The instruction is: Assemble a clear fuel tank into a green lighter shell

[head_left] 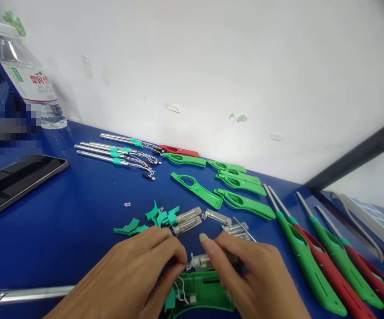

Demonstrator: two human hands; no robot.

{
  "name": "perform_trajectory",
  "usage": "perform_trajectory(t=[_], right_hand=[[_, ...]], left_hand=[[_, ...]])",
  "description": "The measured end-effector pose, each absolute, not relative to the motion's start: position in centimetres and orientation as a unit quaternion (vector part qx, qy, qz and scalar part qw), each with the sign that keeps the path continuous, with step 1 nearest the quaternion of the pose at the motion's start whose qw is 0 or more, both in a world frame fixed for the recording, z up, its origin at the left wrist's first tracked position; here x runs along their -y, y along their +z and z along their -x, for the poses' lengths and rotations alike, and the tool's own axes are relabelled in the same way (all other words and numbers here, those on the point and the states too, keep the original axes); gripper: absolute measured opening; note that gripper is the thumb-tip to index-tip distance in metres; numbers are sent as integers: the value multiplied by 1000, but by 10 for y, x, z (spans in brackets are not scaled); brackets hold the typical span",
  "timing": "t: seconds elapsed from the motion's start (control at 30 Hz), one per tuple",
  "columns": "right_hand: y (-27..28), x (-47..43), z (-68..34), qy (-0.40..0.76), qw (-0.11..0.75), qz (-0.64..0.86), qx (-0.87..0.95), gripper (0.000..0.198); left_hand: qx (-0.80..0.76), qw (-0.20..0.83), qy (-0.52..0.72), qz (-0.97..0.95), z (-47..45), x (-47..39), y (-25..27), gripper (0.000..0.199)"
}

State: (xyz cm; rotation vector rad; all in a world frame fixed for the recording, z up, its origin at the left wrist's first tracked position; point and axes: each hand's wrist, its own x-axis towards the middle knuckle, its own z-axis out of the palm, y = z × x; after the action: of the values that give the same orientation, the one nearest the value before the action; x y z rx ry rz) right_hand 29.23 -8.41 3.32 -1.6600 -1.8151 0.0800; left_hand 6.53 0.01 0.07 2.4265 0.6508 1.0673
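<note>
My right hand (pixel 251 274) is closed around a transparent lighter fuel tank (pixel 201 262), whose capped end points left. Thumb and forefinger of my left hand (pixel 141 261) pinch together at a small pale clip (pixel 188 266) beside that end. Under both hands lies an open green lighter shell (pixel 208 288), with white wires (pixel 180 288) and a teal piece inside it. A silver lighter tube (pixel 29 295) extends left from beneath my left hand. Just beyond my hands are teal triggers (pixel 132 227) and several more transparent tanks (pixel 188 225).
Several wired silver tubes (pixel 102 158) and green shell halves (pixel 198 189) lie toward the wall. Green and red long-nosed lighters (pixel 308 261) line the right side. A phone (pixel 22 181) and a water bottle (pixel 32 82) are at left. A thin metal rod (pixel 245 229) rests near the tanks.
</note>
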Motion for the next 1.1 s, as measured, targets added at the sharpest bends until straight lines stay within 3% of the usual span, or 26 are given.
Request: perform_trajectory(t=[0.43,0.6,0.73,0.9,1.0,1.1], right_hand=[[34,84,-292,40,336,643,687,73],[33,84,-290,12,328,641,693,79],[29,84,-287,-8,333,644,688,83],[30,85,-287,-5,325,644,692,82],[36,85,-292,59,334,637,692,70],[42,86,-302,141,340,613,699,39]], left_hand=[[-231,201,369,-877,-63,1,2,23],[-211,157,355,-897,-63,-2,1,23],[-222,188,358,-887,-60,-1,-1,25],[-214,141,346,-903,-58,0,-2,25],[-230,136,352,-897,-57,-2,-1,24],[-245,118,340,-900,-55,-3,-1,24]])
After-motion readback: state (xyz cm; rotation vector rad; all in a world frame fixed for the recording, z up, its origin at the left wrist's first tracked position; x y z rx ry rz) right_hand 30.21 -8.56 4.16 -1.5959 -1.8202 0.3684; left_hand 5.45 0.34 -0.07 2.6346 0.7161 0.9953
